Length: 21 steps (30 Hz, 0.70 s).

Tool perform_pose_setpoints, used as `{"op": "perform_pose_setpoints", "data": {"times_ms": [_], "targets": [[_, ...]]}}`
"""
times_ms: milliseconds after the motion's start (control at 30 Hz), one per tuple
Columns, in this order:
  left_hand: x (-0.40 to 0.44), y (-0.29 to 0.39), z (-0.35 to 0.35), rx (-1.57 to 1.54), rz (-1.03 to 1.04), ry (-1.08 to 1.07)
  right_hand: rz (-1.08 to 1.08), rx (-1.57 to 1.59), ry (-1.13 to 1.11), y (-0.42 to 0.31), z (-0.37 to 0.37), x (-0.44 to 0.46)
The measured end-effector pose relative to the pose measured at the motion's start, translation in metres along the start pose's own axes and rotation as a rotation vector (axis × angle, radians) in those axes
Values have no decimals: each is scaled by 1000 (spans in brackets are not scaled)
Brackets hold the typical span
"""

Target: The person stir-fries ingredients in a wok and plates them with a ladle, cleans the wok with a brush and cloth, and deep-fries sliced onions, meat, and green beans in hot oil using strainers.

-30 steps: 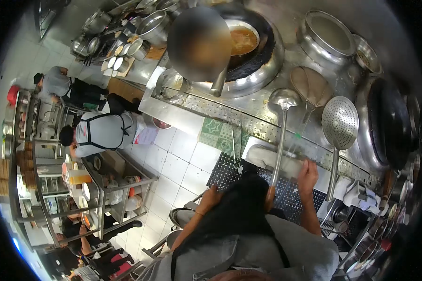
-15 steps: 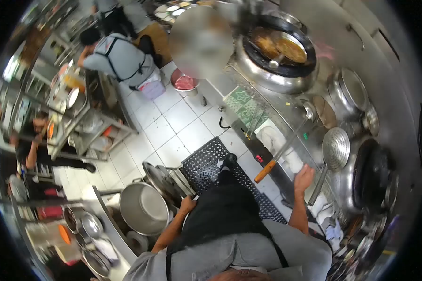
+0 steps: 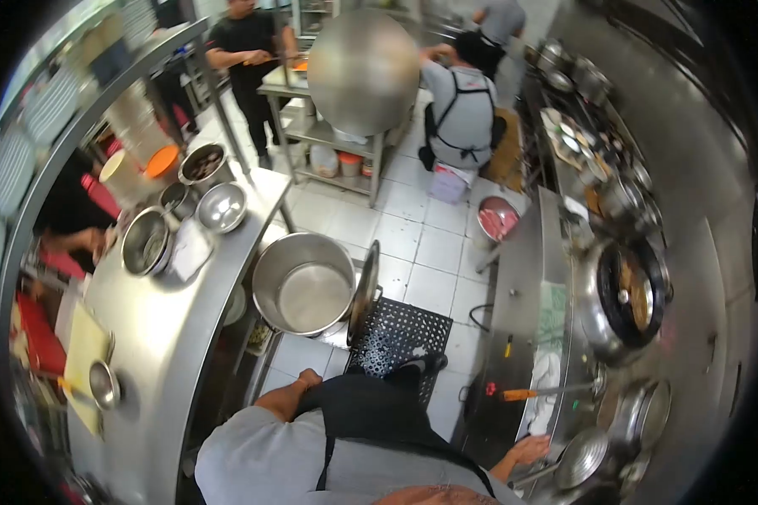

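My left hand (image 3: 311, 378) is beside my black apron, below the large steel pot (image 3: 301, 284). Its fingers look curled, and I see nothing in them. A round lid (image 3: 365, 290) leans upright at the pot's right side. My right hand (image 3: 531, 449) is over the stove's front edge, fingers stretched out and holding nothing. Just above it lies a white cloth (image 3: 546, 377). Close by on the right is a perforated strainer (image 3: 583, 459), its handle near my wrist. A ladle with an orange handle (image 3: 520, 394) lies across the stove edge.
A wok (image 3: 627, 295) with brownish liquid stands on the right. Steel bowls (image 3: 221, 208) sit on the left counter (image 3: 143, 337). Ahead, a crouching person (image 3: 463, 118) is near a bowl of red meat (image 3: 498, 220). A black perforated mat (image 3: 404, 332) lies on the tiles.
My view has swung left, bringing the left counter and its bowls into fuller view. My left hand has moved away from the pot lids to beside my apron. My right hand remains open.
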<state>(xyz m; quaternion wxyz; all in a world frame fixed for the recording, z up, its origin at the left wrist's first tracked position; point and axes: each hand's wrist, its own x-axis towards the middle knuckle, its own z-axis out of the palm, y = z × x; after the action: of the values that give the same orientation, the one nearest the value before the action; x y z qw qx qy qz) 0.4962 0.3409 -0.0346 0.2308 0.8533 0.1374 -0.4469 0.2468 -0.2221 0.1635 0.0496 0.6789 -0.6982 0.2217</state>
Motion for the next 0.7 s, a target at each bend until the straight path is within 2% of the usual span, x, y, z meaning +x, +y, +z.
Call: {"op": "perform_pose_setpoints", "data": {"times_ms": [67,167,200,233,333,367,433,500,700], "targets": [[3,2,4,-36,-47,9,-5,123,56,-10,-5,-1],[26,-7,17,86,84,43,-102,166,82,-25,-33,-9],[39,-9,19,134,131,54,-80,155,70,-26,-34,-10],[57,-19,26,354,319,26,-57,143,57,-25,-34,-9],[33,-11,16,139,225,112,-132,171,112,-13,-20,-6],[28,-11,15,131,188,134,-142,175,110,-20,-27,-9],[28,-12,15,218,171,83,5,196,35,-31,-43,-16],[38,-16,17,307,162,31,-15,184,66,-26,-35,-12],[10,-1,3,105,-18,59,-116,152,131,-22,-32,-11]]}}
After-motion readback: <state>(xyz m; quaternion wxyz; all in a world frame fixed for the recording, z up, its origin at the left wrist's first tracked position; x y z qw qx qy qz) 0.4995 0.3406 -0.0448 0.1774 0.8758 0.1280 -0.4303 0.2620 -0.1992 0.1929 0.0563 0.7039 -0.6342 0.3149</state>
